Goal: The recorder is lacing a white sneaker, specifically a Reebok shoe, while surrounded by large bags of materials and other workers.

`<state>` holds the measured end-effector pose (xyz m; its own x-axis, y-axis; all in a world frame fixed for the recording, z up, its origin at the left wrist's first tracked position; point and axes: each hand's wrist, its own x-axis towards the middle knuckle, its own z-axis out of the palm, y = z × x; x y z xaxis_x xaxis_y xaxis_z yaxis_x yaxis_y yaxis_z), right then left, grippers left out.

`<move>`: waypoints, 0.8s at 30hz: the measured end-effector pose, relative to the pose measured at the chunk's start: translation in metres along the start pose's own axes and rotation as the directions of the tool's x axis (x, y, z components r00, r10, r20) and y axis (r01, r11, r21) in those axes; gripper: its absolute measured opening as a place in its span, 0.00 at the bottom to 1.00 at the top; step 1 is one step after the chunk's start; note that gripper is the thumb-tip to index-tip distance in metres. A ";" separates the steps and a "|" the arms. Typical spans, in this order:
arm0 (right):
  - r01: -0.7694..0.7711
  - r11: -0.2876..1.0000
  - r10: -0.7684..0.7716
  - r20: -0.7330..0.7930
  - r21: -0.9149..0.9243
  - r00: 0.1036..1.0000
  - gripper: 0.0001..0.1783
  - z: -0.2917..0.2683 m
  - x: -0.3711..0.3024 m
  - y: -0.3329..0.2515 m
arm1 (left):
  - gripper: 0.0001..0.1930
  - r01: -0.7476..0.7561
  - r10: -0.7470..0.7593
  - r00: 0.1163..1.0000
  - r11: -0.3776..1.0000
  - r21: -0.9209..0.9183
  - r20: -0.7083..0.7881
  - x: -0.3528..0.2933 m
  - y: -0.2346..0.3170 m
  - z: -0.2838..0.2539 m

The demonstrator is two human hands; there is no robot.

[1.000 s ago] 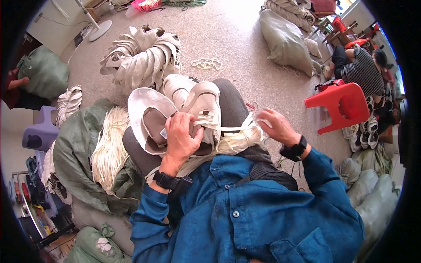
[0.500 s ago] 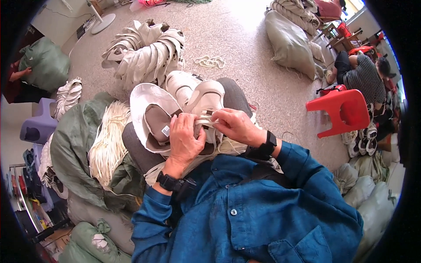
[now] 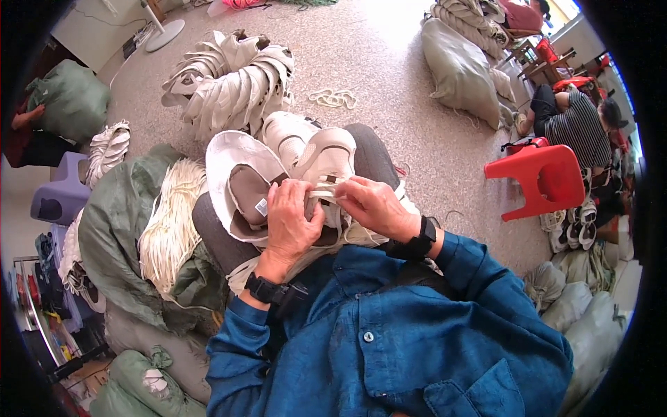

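On my lap lies a white shoe upper [image 3: 325, 154], its tongue end turned away from me. My left hand [image 3: 290, 217] is closed on this upper near the eyelets, fingers bent over its edge. My right hand [image 3: 379, 207] pinches a cream shoelace [image 3: 322, 193] stretched between the two hands; the fingertips partly cover it. To the left of the laced upper rests another white upper [image 3: 221, 156] with a grey-brown lining and a small white label. A further white upper [image 3: 278, 135] sits just beyond. More loose laces trail under my wrists.
A bundle of cream laces [image 3: 170, 229] lies on a green sack [image 3: 111, 236] at my left. Ahead on the floor stands a ring of stacked uppers [image 3: 233, 87], with a loose lace [image 3: 333, 99] beside it. A red stool [image 3: 538, 177] and a seated person [image 3: 577, 128] are at right.
My right hand has shifted slightly toward me, still pinching the lace. My left hand stays nearly in place on the upper.
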<state>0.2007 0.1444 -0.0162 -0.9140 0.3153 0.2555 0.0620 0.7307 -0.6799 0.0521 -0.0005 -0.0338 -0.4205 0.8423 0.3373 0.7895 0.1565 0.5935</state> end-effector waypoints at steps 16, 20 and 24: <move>-0.328 0.916 0.335 0.007 0.232 0.942 0.07 -0.010 -0.010 0.010 | 0.22 0.018 -0.018 1.000 0.999 0.039 -0.008 -0.006 0.007 -0.002; -0.194 0.974 0.191 0.037 0.114 0.981 0.08 -0.012 -0.019 0.013 | 0.28 0.000 0.004 0.999 0.996 0.094 -0.034 -0.018 0.012 -0.006; -0.044 0.998 0.049 0.141 -0.034 0.989 0.11 -0.009 -0.019 0.006 | 0.29 -0.051 0.047 0.999 0.973 0.226 0.024 -0.023 0.004 -0.003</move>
<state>0.2220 0.1482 -0.0186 -0.9574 0.2617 0.1223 0.1161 0.7363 -0.6666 0.0639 -0.0212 -0.0367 -0.3719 0.8609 0.3473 0.8906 0.2254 0.3950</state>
